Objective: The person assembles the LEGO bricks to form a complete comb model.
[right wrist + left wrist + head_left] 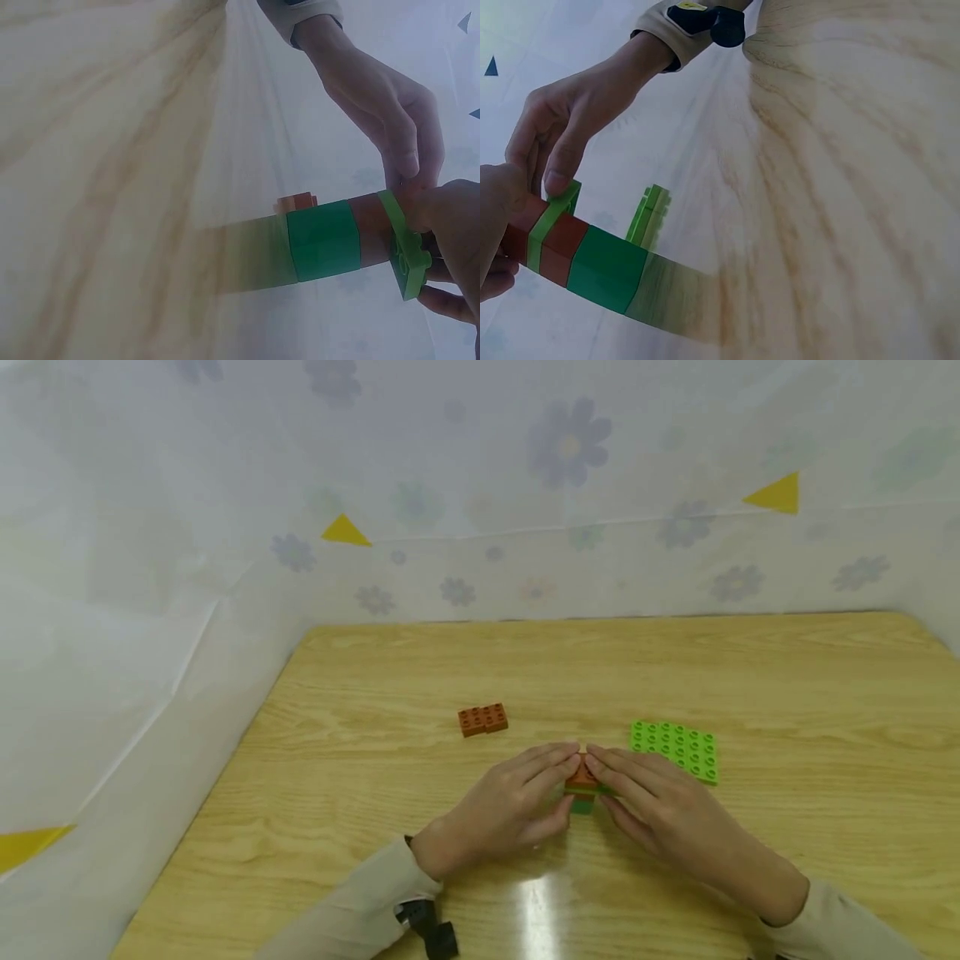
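Note:
A tower of toy building bricks stands on the table: a dark green brick at the bottom, a brown brick above it, a thin light green plate that juts out on the right, and another brown brick on top. My left hand grips the upper bricks from the left, fingertips over the top. From the right, my right hand holds the same upper part, its fingertips meeting the left ones. The fingers partly cover the top brick.
Two brown bricks lie side by side, back left of the tower. A light green studded baseplate sits behind the right hand, which covers part of it. A patterned white sheet hangs behind the wooden table.

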Motion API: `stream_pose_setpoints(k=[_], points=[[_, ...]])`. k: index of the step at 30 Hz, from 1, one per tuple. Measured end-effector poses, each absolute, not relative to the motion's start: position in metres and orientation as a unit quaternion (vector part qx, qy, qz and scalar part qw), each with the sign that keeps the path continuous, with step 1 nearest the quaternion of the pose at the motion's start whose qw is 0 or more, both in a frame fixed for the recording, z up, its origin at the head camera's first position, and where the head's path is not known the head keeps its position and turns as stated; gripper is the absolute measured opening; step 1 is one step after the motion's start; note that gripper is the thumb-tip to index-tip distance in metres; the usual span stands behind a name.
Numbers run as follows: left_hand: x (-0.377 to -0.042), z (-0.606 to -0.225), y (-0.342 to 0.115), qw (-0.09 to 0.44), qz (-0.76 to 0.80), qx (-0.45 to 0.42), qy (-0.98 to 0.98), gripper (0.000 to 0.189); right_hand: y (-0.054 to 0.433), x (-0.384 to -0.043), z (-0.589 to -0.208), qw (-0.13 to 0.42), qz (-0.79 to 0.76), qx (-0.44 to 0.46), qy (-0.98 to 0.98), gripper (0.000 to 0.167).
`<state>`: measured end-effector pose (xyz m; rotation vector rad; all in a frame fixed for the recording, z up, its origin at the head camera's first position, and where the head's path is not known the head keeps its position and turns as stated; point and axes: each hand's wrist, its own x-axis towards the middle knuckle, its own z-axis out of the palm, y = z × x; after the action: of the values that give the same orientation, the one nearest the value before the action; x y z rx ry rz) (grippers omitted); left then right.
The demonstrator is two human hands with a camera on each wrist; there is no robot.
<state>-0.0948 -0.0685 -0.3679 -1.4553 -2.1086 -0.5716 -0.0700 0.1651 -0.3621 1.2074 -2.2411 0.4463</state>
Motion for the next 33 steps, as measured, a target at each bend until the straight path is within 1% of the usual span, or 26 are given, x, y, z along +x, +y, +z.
stream_pose_setpoints(k=[2, 4, 6, 11, 13, 15, 17, 19, 23, 26, 29, 30, 33], points=[[-0.095, -0.367, -0.068, 0.247, -0.225, -0.532, -0.778, 0.043, 0.165, -0.070, -0.362, 0.276, 0.169, 0.448, -0.833, 0.052], [-0.095, -0.366, -0.067, 0.223, -0.250, -0.521, -0.785, 0.046, 0.165, -0.070, -0.361, 0.279, 0.173, 0.448, -0.832, 0.052], [-0.096, -0.366, -0.065, 0.171, -0.280, -0.495, -0.804, 0.054, 0.166, -0.070, -0.360, 0.282, 0.173, 0.448, -0.830, 0.052], [-0.104, -0.369, -0.060, -0.005, -0.314, -0.403, -0.860, 0.078, 0.166, -0.070, -0.359, 0.296, 0.167, 0.457, -0.822, 0.050], [-0.108, -0.371, -0.059, -0.052, -0.315, -0.389, -0.864, 0.082, 0.165, -0.070, -0.359, 0.299, 0.166, 0.463, -0.818, 0.049], [-0.111, -0.373, -0.059, -0.079, -0.322, -0.388, -0.860, 0.082, 0.165, -0.071, -0.360, 0.297, 0.165, 0.465, -0.818, 0.049], [-0.112, -0.375, -0.060, -0.090, -0.328, -0.389, -0.856, 0.080, 0.165, -0.071, -0.359, 0.293, 0.167, 0.465, -0.818, 0.050], [-0.114, -0.375, -0.060, -0.090, -0.339, -0.391, -0.851, 0.077, 0.166, -0.072, -0.357, 0.289, 0.167, 0.465, -0.820, 0.052], [-0.116, -0.378, -0.061, -0.073, -0.358, -0.404, -0.839, 0.071, 0.170, -0.075, -0.351, 0.288, 0.168, 0.459, -0.824, 0.054], [-0.117, -0.385, -0.060, -0.053, -0.390, -0.421, -0.817, 0.067, 0.177, -0.079, -0.346, 0.306, 0.165, 0.421, -0.838, 0.056], [-0.118, -0.395, -0.058, -0.042, -0.439, -0.428, -0.789, 0.063, 0.190, -0.082, -0.341, 0.300, 0.142, 0.347, -0.877, 0.066], [-0.117, -0.398, -0.058, -0.038, -0.453, -0.429, -0.781, 0.062, 0.195, -0.083, -0.339, 0.289, 0.130, 0.321, -0.892, 0.065], [-0.116, -0.402, -0.057, -0.034, -0.476, -0.426, -0.769, 0.060, 0.212, -0.086, -0.336, 0.233, 0.087, 0.250, -0.936, 0.044]])
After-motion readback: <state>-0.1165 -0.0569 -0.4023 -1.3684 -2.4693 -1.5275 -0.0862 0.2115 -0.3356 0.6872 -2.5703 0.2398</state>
